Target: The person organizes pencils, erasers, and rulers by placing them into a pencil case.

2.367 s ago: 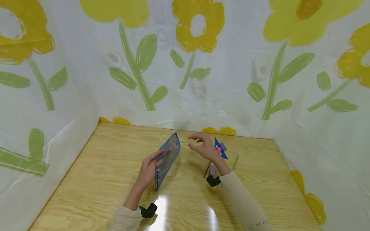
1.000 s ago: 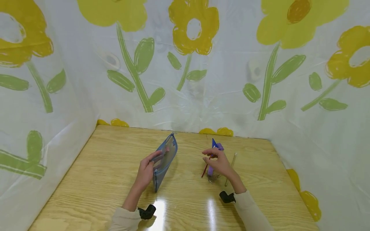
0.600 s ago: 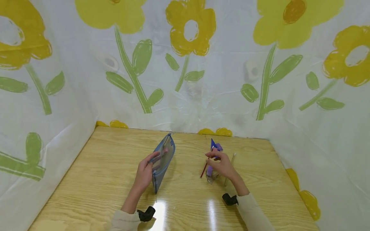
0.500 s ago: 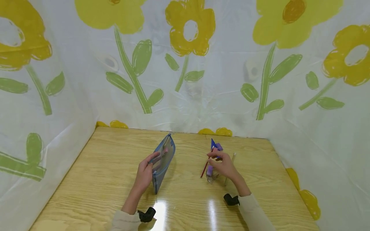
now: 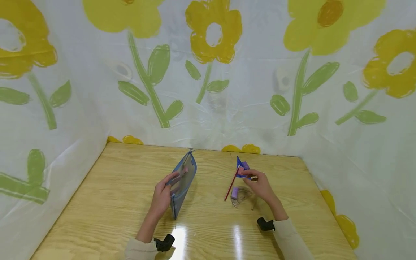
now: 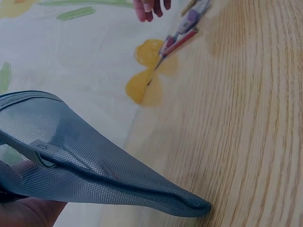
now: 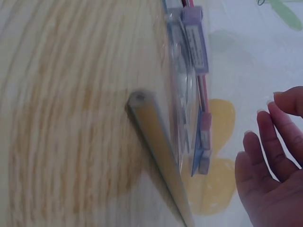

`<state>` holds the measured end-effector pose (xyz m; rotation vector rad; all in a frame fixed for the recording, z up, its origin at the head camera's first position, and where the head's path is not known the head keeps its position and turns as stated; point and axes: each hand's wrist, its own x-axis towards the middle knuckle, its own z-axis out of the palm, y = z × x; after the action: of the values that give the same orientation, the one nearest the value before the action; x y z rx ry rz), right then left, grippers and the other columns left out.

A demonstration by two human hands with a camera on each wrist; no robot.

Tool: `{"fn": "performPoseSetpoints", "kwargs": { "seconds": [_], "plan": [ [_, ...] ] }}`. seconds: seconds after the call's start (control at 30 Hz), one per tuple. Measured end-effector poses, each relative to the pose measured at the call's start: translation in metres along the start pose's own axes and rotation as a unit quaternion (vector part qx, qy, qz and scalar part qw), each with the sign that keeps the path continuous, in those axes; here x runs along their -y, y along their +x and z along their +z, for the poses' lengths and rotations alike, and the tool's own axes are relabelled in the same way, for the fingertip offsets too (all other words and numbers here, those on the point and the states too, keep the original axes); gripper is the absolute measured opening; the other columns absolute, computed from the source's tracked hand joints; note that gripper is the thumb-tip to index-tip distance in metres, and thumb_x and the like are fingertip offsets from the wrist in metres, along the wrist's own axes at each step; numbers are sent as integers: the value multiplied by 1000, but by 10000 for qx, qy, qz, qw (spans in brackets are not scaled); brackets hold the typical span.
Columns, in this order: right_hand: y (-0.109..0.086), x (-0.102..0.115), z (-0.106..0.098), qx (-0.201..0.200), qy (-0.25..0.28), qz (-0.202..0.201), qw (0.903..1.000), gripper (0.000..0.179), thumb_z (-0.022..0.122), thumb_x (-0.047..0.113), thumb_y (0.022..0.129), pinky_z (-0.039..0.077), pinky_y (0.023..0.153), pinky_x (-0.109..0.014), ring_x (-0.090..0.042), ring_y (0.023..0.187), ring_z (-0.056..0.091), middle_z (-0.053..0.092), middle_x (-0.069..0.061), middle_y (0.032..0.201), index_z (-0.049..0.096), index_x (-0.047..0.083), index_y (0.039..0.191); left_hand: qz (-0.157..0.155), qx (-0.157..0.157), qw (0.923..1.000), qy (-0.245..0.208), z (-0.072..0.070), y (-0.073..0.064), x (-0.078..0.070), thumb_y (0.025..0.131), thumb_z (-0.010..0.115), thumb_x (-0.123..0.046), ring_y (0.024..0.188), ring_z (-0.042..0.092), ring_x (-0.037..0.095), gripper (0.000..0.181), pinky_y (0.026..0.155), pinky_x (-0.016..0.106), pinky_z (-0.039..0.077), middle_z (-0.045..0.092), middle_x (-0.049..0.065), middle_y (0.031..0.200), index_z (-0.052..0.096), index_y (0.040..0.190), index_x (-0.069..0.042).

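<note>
My left hand [image 5: 161,198] grips a blue-grey mesh zip pouch [image 5: 187,182] by its side and holds its zipped mouth apart. Something small and pink shows inside. In the left wrist view the pouch [image 6: 99,165] slopes down, its corner right at the tabletop. My right hand [image 5: 264,186], fingers loosely bent and nothing in them, hovers over a group of stationery. Beneath and beside it lie a red pencil [image 5: 230,187], a blue set square [image 5: 238,162], a pink eraser [image 5: 241,170] and a purple eraser [image 5: 235,193]. A plain wooden pencil [image 7: 160,149] lies nearest in the right wrist view.
A second purple block [image 5: 245,165] sits behind the set square. Clear plastic, apparently a protractor [image 5: 243,195], lies by the front purple eraser. The wooden table [image 5: 123,187] meets a flower-printed sheet [image 5: 253,119] at its back and sides.
My right hand first moved from beside the pouch to the stationery, then drifted slightly right, uncovering the red pencil and purple eraser. My left hand keeps holding the pouch in nearly the same place.
</note>
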<state>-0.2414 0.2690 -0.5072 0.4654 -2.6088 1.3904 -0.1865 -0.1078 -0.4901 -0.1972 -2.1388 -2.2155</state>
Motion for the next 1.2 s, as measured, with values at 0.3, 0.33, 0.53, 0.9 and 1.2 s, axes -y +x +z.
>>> {"fn": "performPoseSetpoints", "kwargs": {
  "seconds": [0.3, 0.33, 0.53, 0.9, 1.2],
  "plan": [
    [0, -3, 7, 237, 463, 346, 9980, 26, 65, 4, 98, 59, 86, -24, -22, 99, 65, 68, -27, 117, 68, -8, 120, 21, -30, 10000, -22, 0, -2, 1, 100, 20, 9, 137, 47, 48, 52, 108, 63, 46, 44, 30, 150, 44, 146, 12],
    [1, -5, 9, 250, 495, 368, 9978, 27, 66, 6, 98, 59, 86, -23, -22, 100, 66, 68, -26, 117, 68, -8, 121, 25, -31, 10000, -44, 0, -2, 1, 99, 20, 9, 137, 47, 48, 52, 108, 63, 46, 44, 31, 150, 44, 146, 12],
    [6, -5, 14, 156, 811, 925, 9923, 30, 66, 5, 97, 61, 82, -26, -31, 103, 68, 66, -28, 118, 65, -10, 123, 98, 17, 10000, 5, 0, -1, 1, 101, 21, 8, 137, 47, 48, 51, 107, 64, 45, 43, 31, 150, 44, 146, 12],
    [21, -1, 23, 366, 2117, 2305, 9491, 46, 63, 2, 97, 64, 84, -34, -24, 96, 74, 61, -33, 126, 51, -18, 136, 82, 4, 10000, -23, 0, -1, 0, 101, 20, 7, 137, 47, 47, 50, 108, 64, 45, 43, 30, 151, 43, 146, 12],
    [29, 12, 42, -163, 1478, 2525, 9561, 41, 70, 1, 91, 66, 70, -34, -19, 77, 73, 69, -30, 109, 57, -18, 125, 78, -26, 9999, -117, -4, -5, 0, 100, 19, 9, 138, 46, 48, 52, 109, 62, 46, 43, 30, 150, 43, 146, 12]
  ]
}}
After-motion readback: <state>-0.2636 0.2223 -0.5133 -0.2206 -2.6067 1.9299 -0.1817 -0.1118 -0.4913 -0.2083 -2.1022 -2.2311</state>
